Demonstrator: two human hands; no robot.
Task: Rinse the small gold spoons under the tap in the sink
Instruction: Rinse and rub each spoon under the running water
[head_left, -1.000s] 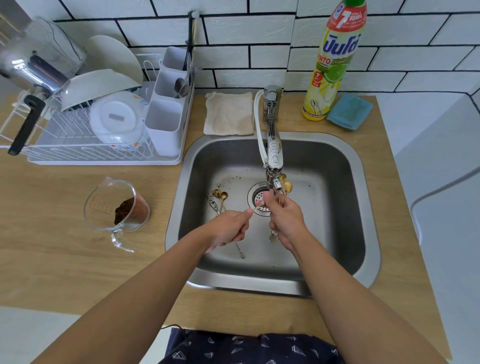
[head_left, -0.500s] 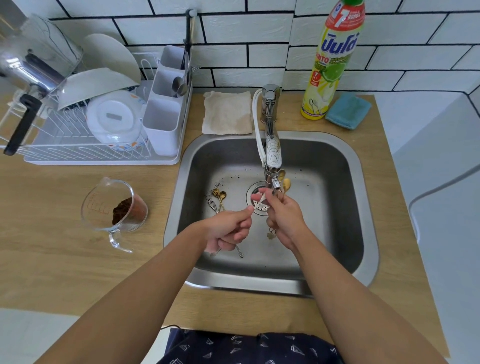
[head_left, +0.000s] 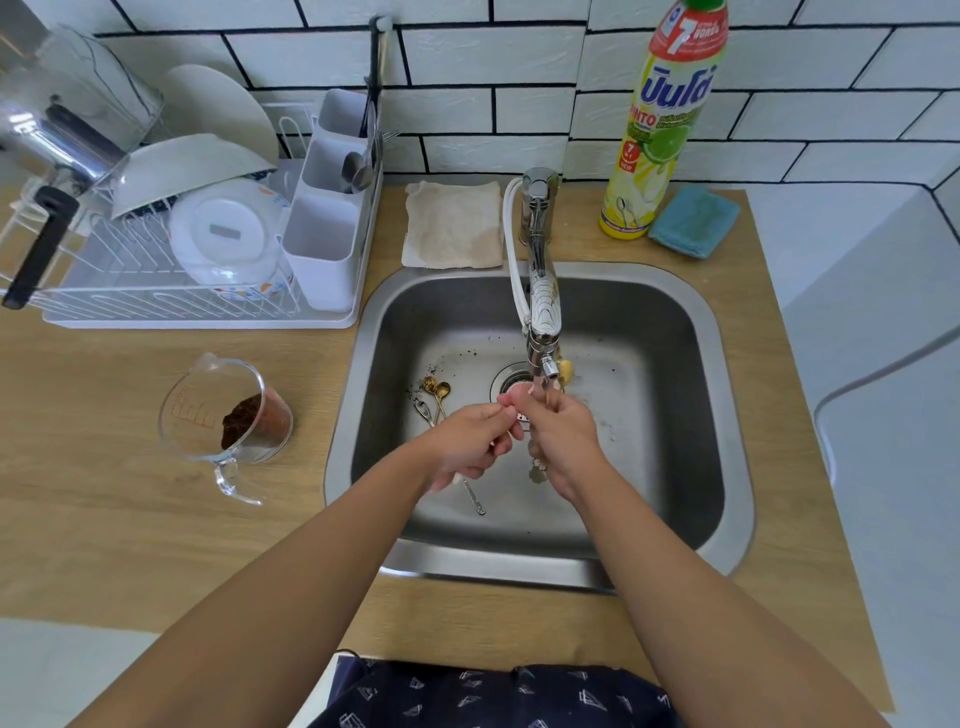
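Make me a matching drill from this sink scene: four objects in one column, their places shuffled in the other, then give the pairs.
Objects:
1. measuring cup
2. dish soap bottle
3. beige cloth
4. loose gold spoons

Places:
A. on the sink floor, left of the drain
B. on the counter, left of the sink
C. behind the sink, left of the tap
D. against the tiles, beside the blue sponge

Pairs: 1-B, 2-D, 3-C, 4-A

Your two hands meet in the middle of the steel sink (head_left: 696, 332), right under the tip of the shiny metal tap (head_left: 543, 312). Your left hand (head_left: 470, 441) is beside your right hand (head_left: 563, 436). Small gold spoons (head_left: 435, 389) lie on the sink floor, left of the drain. Left of the sink stands a clear plastic measuring jug (head_left: 223, 415). Behind the jug sits the white wire dish rack (head_left: 156, 296). Behind the sink lies a folded beige cloth (head_left: 452, 223), with a tall yellow soap bottle (head_left: 657, 130) to its right.
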